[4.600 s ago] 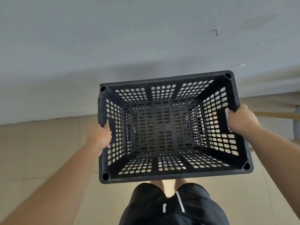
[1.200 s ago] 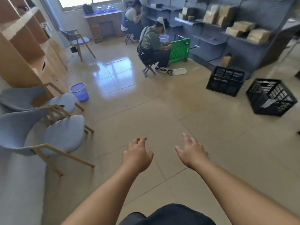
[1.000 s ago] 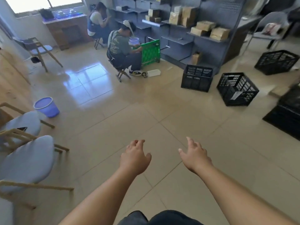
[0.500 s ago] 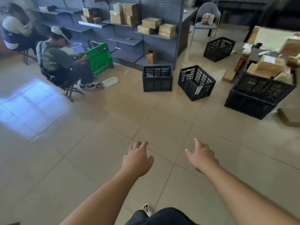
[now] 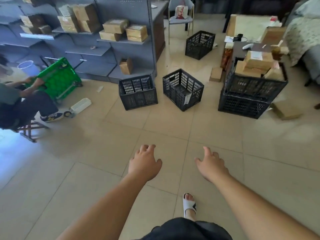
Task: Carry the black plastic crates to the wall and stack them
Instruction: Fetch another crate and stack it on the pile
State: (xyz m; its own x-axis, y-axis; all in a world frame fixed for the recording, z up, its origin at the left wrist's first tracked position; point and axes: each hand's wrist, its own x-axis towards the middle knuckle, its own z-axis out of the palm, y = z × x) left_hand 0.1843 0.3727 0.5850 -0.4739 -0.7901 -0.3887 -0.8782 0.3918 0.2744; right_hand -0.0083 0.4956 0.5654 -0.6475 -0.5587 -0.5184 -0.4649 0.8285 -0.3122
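Beige tiled floor [image 5: 103, 153] stretches ahead to grey metal shelving [image 5: 110, 49]. Two empty black perforated plastic crates [image 5: 138, 92] sit near its base, well ahead of both hands. Left hand [image 5: 144, 164] and right hand [image 5: 211, 164] reach forward, fingers loosely spread, holding nothing.

Matt black perforated plastic crates [image 5: 138, 92] stand on glossy smooth floor tiles [image 5: 97, 153] near cardboard boxes [image 5: 136, 32].

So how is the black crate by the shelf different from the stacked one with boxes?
The crate by the shelf sits alone on the floor and looks empty. The stacked crate rests on another black crate and holds cardboard boxes. Both are black plastic with slotted sides.
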